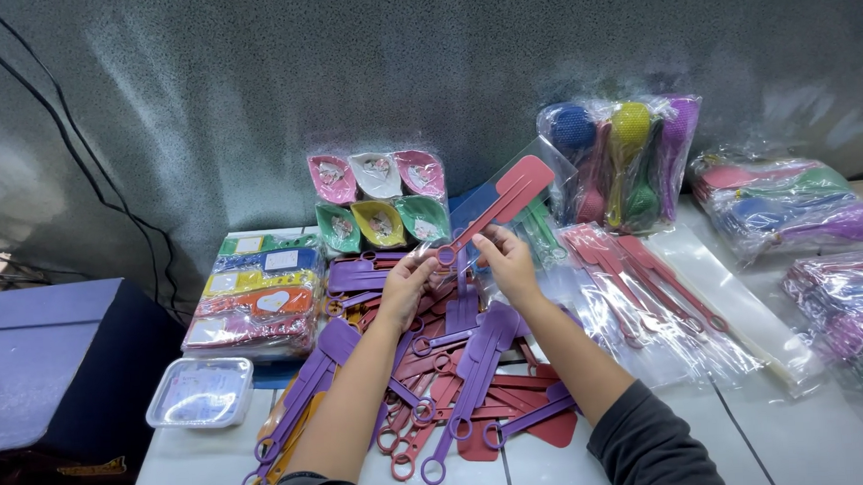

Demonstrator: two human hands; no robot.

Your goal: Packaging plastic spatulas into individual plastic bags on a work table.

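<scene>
- Both hands are up over the pile: the left hand (pixel 406 285) and the right hand (pixel 504 258) meet at the ring end of a red spatula (pixel 497 208), fingers pinched shut on the handle.
- The red spatula is held in the air, slanting up and to the right, and its flat blade sits inside a clear plastic sleeve (pixel 536 173); the handle end sticks out toward the hands.
- So this one looks partly bagged, I'd say: blade in, handle not yet covered.
- Under the forearms lies the loose pile of spatulas (pixel 464 388), purple and red with a few orange at the left, crossed over one another on the table (pixel 816 439). Plenty left unbagged, by the look of it.
- Just right of the hands, a stack of bagged red spatulas (pixel 640 286) lies flat in clear wrap, with empty clear sleeves (pixel 740 305) beside it. That would be the finished share, smaller than the loose pile.
- Behind: a pack of small coloured dishes (pixel 379 211), a bag of coloured ladles (pixel 624 159), more wrapped goods (pixel 789 204) at far right.
- At left, stacked colourful packs (pixel 257 296) and a clear lidded box (pixel 201 390) near the table edge.
</scene>
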